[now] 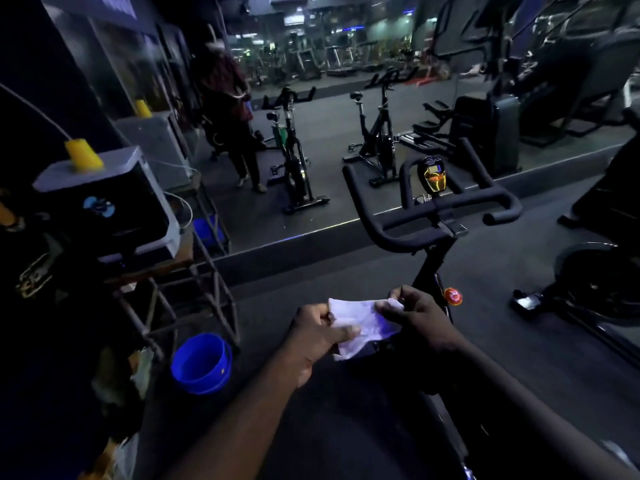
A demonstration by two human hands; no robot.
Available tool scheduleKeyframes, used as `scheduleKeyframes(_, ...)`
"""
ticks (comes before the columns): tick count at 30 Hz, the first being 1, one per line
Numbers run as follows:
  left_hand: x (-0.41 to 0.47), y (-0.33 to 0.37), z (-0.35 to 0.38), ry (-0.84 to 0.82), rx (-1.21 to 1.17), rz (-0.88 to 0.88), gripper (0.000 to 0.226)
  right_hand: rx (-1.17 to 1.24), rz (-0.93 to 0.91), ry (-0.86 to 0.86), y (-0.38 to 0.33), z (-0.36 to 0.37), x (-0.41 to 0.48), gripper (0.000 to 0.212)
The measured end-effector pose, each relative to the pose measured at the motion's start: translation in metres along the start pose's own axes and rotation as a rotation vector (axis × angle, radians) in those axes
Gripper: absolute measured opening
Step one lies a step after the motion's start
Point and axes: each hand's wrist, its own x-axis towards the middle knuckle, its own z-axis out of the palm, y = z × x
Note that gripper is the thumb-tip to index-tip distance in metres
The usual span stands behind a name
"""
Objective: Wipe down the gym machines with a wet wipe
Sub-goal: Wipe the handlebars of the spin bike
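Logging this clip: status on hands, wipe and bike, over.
Left hand and right hand both pinch the wet wipe, spread between them. Spin bike handlebars ahead, untouched. Nothing between wipe and bars.

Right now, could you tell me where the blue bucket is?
In the head view, the blue bucket sits on the floor at lower left, by the foot of the metal rack, left of the left hand pinching the wet wipe.

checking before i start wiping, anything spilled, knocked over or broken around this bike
Nothing stands out. The spin bike stands upright, the blue bucket sits upright by the metal rack, and the left hand and right hand pinch the wet wipe. No spill shows.
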Motion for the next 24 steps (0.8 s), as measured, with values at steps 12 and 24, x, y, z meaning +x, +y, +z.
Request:
scheduleKeyframes(12,0.154,0.044,0.036,0.199,0.190,0.177,0.034,-0.314,-0.345,0.501,-0.018,0.015,0.127,0.020)
scheduleKeyframes(24,0.304,0.096,-0.012,-0.039,-0.339,-0.008,0.056,-0.827,-0.674,0.383,-0.040,0.009,0.263,0.039)
